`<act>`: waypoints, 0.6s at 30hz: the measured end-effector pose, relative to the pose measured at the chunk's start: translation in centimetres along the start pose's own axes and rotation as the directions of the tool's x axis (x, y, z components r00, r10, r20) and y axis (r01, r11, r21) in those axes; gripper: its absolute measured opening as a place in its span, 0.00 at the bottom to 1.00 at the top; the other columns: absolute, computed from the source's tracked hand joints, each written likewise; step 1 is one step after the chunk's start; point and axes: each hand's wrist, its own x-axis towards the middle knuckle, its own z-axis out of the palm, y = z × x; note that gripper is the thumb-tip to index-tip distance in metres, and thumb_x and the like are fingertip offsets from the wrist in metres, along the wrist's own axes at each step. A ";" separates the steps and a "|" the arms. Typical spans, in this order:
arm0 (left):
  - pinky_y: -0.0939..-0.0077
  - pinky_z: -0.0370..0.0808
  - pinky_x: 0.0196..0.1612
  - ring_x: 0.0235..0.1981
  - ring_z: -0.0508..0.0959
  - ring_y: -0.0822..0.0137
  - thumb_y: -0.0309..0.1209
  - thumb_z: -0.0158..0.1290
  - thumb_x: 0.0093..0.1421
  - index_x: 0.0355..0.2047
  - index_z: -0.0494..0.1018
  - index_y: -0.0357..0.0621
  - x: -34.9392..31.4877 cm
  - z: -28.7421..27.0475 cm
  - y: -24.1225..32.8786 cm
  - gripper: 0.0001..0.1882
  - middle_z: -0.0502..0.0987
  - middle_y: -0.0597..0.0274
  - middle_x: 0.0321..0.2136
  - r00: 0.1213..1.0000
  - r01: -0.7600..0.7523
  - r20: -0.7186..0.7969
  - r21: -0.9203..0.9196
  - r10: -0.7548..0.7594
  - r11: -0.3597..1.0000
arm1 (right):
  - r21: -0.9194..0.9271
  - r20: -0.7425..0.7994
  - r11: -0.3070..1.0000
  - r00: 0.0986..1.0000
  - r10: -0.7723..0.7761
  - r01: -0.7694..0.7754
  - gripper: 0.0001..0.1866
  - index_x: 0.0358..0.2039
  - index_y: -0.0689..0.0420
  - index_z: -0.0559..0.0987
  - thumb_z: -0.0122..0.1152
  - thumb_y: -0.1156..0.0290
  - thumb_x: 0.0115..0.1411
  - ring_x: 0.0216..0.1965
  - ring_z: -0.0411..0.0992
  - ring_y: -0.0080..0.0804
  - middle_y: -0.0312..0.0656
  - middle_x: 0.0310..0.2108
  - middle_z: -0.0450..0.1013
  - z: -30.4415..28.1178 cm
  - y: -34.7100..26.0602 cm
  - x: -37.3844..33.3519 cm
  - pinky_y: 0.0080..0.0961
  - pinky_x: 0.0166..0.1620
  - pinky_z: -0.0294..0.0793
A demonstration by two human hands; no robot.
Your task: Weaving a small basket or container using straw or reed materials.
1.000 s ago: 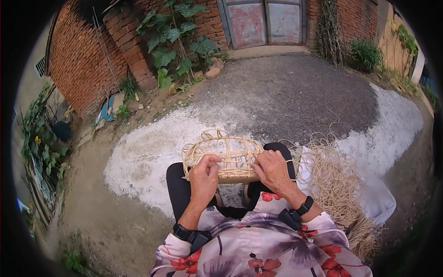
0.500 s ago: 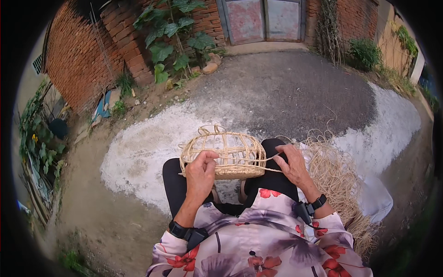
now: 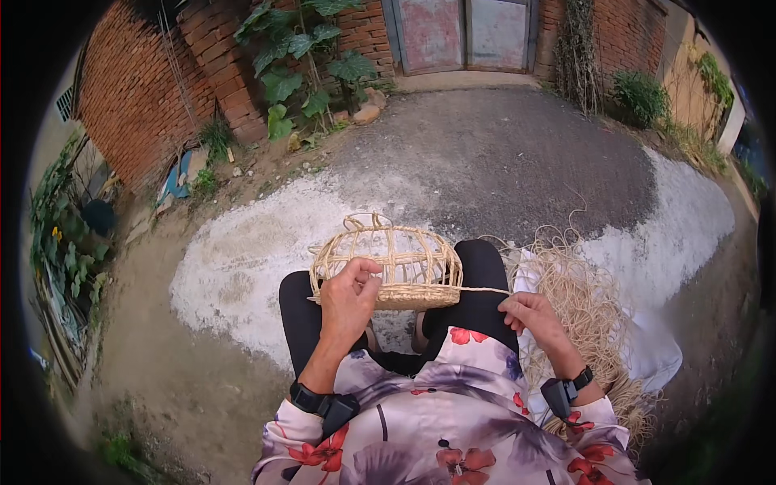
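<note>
A half-woven basket frame of pale cane rests on my knees, its open ribs arching upward. My left hand grips its near left rim. A thin straw-coloured strand runs taut from the basket's right side to my right hand, which pinches it out over my right knee. Both wrists wear dark bands.
A loose heap of pale fibre strands lies on a white cloth at my right. Ahead is grey ground with a whitish patch. A brick wall with leafy plants stands at the far left, a metal door behind.
My right hand has left the basket rim and drawn the strand out to the right. My left hand has stayed on the basket.
</note>
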 end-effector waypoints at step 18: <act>0.70 0.72 0.25 0.18 0.76 0.66 0.22 0.53 0.56 0.38 0.75 0.41 0.5 0.6 1.3 0.09 0.77 0.58 0.21 0.966 -0.205 -0.100 0.255 0.237 0.945 | 0.865 0.013 0.493 0.977 -0.214 0.096 0.12 0.44 0.63 0.74 0.52 0.68 0.67 0.30 0.76 0.27 0.44 0.31 0.76 8.2 -0.4 3.5 0.23 0.33 0.79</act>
